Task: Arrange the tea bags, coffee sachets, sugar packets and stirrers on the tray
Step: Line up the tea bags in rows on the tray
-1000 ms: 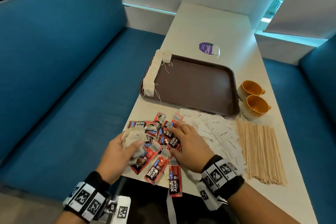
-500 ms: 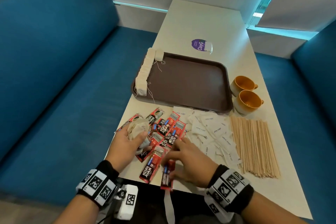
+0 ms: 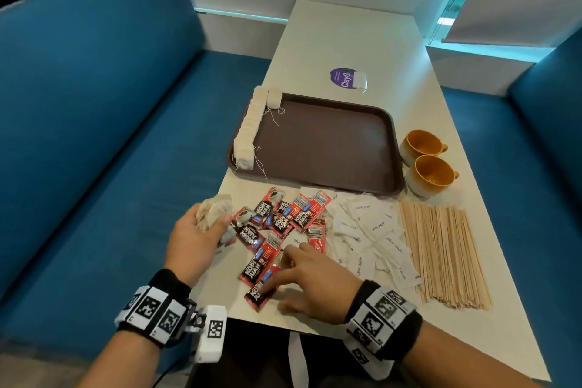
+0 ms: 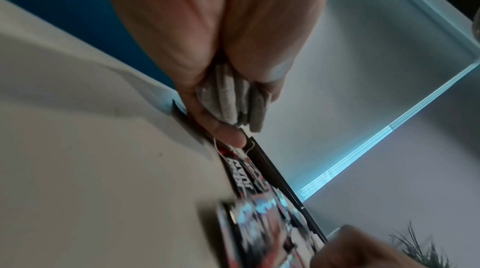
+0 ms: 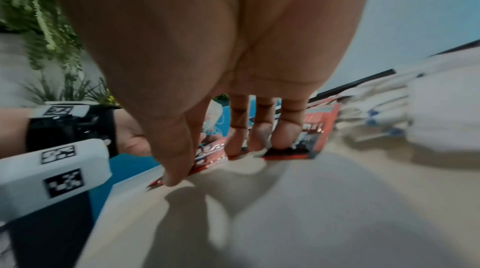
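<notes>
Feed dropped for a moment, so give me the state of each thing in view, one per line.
Tray: tea bag row along its left edge, rest bare.
Left hand: grips tea bags.
Right hand: fingers pressing coffee sachets.
Sugar packets: loose on table.
Stirrers: lying bunched.
Two cups: upright, empty.

tray (image 3: 390,148): 1 | cups (image 3: 430,168): 2 | hands: 2, left (image 3: 195,236), right (image 3: 310,280) | coffee sachets (image 3: 280,224): about a dozen, overlapping, exact count unclear | sugar packets (image 3: 371,230): heap, too many to count | stirrers (image 3: 441,249): bundle, uncountable | tea bags (image 3: 248,129): one row on tray, plus a handful (image 4: 231,97) in left hand
</notes>
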The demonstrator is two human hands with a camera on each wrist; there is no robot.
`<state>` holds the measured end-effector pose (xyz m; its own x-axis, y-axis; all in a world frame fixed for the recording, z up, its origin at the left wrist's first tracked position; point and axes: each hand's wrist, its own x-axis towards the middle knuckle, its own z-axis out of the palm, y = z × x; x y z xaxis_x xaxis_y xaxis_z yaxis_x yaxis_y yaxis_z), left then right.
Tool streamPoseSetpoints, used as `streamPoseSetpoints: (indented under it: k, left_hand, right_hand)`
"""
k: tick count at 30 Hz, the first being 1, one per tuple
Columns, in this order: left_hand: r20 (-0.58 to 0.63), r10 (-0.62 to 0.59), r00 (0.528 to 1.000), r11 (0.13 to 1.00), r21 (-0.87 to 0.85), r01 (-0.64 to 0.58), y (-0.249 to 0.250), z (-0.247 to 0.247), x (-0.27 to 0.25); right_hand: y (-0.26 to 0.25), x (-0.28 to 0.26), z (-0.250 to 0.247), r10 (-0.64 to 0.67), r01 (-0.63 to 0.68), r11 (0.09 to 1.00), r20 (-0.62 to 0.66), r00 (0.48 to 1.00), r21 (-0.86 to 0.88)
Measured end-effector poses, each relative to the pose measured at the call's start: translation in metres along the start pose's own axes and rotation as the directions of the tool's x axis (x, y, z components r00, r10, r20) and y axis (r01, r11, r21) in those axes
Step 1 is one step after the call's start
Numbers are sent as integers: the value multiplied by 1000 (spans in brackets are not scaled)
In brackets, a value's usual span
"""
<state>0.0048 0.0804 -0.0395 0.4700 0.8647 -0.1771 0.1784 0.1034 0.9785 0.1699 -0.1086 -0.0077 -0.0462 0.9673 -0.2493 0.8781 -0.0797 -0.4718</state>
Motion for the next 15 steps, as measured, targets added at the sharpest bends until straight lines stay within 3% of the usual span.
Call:
streamPoseSetpoints:
  k: [7,11,15]
  left_hand:
    - [149,-109,983,971,-196,137,4,32,-11]
    - [182,-118,976,931,-323,172,3,27,-9]
    - [261,-92,961,879,-432,202,12,14,-15]
  right_hand:
    - [28,-4,-3,200,-202,979,-126,972,-9]
    - [28,-9,-6,220,-205,972,-133,966,116]
    - [22,-4,-20,238,-157,944,-270,933,289]
